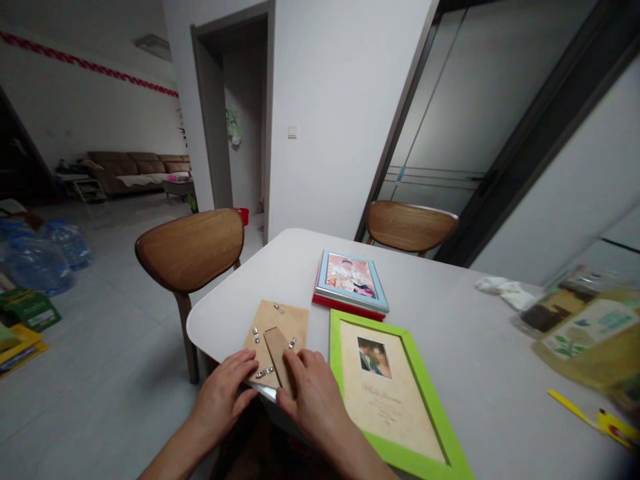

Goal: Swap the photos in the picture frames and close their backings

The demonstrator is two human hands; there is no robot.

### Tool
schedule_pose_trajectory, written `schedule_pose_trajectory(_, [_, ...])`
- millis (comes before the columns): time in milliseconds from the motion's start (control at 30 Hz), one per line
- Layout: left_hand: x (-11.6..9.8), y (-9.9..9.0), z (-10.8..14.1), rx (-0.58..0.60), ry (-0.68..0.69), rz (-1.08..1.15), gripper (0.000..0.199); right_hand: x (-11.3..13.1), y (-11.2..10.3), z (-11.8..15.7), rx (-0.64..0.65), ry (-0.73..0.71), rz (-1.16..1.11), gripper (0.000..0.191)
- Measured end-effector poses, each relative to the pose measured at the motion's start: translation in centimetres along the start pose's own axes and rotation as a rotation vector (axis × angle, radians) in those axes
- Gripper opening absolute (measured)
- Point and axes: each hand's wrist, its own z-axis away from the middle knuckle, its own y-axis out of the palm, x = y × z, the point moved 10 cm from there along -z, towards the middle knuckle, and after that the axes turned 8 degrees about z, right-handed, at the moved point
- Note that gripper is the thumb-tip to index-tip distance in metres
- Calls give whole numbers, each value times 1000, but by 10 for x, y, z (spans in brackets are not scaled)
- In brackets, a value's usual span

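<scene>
As I view it remotely, one face-down picture frame (295,321), brown backboard with easel leg (276,353) and metal clips (257,335), lies at the edge of a white table (450,320), left hand (223,390) and right hand (316,390) clamped on it, fingers (244,357) above, thumbs at its near side. Rightward, one lime-green photo frame (336,350); beyond, one light-blue frame (383,293) atop a red item (345,307).

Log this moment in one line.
left hand: on brown frame back, left side; right hand: on its right side; nearby: green frame, blue frame above red frame
</scene>
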Motion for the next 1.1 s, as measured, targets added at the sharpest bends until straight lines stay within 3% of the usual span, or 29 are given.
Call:
schedule_pose_trajectory(100, [-7,-10,-5,-61,41,52,30,-6,-11,5,-54,-14,-111,43])
schedule_pose_trajectory(200, [-34,-6,-13,-56,126,108,34,-24,-35,21,-123,-21,-137,43])
schedule_pose_trajectory(367, [-99,32,-34,130,192,243,34,-81,-74,67,-218,10,-35,35])
schedule_pose_trajectory(533, [-143,72,-49,303,196,333,28,-142,-84,102,-214,151,40,33])
schedule_pose_trajectory(633, [-145,87,-51,315,182,320,25,-155,-81,106,-194,184,53,32])
schedule_pose_trajectory(733, [-137,94,-47,293,166,280,21,-151,-72,100,-166,135,56,33])
schedule_pose_trajectory(1100, [-110,88,-47,371,59,198,17,-129,-49,81,-270,-2,191,32])
